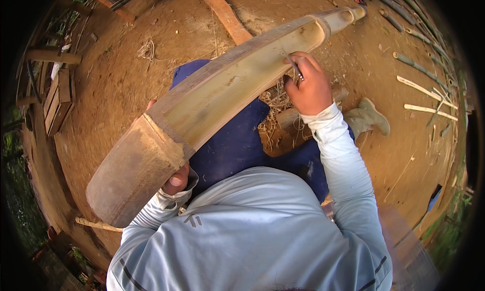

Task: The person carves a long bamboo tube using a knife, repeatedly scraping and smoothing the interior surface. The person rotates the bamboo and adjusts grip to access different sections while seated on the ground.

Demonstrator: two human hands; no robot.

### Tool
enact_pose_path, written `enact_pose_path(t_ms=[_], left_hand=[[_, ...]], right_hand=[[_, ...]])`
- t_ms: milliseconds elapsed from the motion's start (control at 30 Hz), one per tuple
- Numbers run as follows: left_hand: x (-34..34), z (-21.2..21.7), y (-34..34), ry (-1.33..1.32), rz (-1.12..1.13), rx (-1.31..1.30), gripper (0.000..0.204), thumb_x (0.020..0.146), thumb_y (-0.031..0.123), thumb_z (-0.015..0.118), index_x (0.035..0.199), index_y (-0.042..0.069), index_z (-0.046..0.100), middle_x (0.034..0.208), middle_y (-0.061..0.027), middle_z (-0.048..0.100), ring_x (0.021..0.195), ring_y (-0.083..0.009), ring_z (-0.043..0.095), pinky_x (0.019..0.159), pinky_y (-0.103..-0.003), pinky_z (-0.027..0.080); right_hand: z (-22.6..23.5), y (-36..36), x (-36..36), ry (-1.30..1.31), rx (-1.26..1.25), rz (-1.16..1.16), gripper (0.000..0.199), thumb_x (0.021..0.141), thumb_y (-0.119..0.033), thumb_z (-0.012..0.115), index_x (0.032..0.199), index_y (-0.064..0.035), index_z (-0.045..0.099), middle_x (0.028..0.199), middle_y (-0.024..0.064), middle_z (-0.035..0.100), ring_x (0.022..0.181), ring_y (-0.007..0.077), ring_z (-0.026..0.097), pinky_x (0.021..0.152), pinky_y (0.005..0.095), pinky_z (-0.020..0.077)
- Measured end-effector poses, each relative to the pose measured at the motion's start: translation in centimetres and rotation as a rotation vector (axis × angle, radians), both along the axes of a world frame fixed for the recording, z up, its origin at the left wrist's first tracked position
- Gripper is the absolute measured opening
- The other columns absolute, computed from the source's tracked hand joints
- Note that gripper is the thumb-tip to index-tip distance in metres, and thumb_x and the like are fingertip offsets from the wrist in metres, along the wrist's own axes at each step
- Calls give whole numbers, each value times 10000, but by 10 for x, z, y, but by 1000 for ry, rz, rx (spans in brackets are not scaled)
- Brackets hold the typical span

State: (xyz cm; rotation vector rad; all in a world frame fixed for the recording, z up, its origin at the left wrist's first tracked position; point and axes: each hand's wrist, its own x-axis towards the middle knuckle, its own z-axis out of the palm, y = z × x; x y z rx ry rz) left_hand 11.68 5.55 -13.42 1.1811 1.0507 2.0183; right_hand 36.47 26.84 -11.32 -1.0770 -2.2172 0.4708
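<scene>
Head view: grips the split bamboo culm [227,84] from beneath with the left hand [177,183], clamping thumb and fingertips on opposite sides, and holds it slantwise above blue trousers [222,142]. Pinches a thin metal tool [294,67] in the right hand [309,89], over the hollow.

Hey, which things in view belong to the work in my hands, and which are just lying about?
In use:
cut-open bamboo length, held by left hand
thin tool, in right hand

Apparently just lying about:
orange-brown plank
fibre tangle
pale strips
bamboo poles at right
</scene>
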Motion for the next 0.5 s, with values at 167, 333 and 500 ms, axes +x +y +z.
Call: enact_pose_path(t_ms=[167, 333, 500], left_hand=[[3, 6, 14, 18, 59, -15, 1109, 745, 615, 781, 1538, 53, 246, 1572, -150, 303, 1432, -330, 318, 1184, -512, 252], [2, 10, 5, -12, -19, -109, 1066, 760, 589, 775, 1529, 35, 288, 1581, -142, 312, 1452, -334, 303, 1197, -514, 221], [2, 6, 8, -8, 38, -34, 1012, 756, 555, 790, 1509, 52, 337, 1563, -122, 352, 1440, -328, 329, 1195, -509, 228]], right_hand=[[40, -64, -30, 69, -204, 271, 425, 716, 17, 619, 1137, -44, 614, 1177, 137, 599, 1012, 364, 635, 850, 396, 531], [29, -44, -25, 24, -118, 313, 410, 728, 38, 607, 1126, -60, 609, 1143, 132, 608, 981, 355, 648, 803, 385, 545], [-12, 9, 3, 28, -22, 31, 346, 777, -39, 682, 1113, -56, 601, 1198, 104, 616, 1000, 346, 648, 824, 409, 529]])
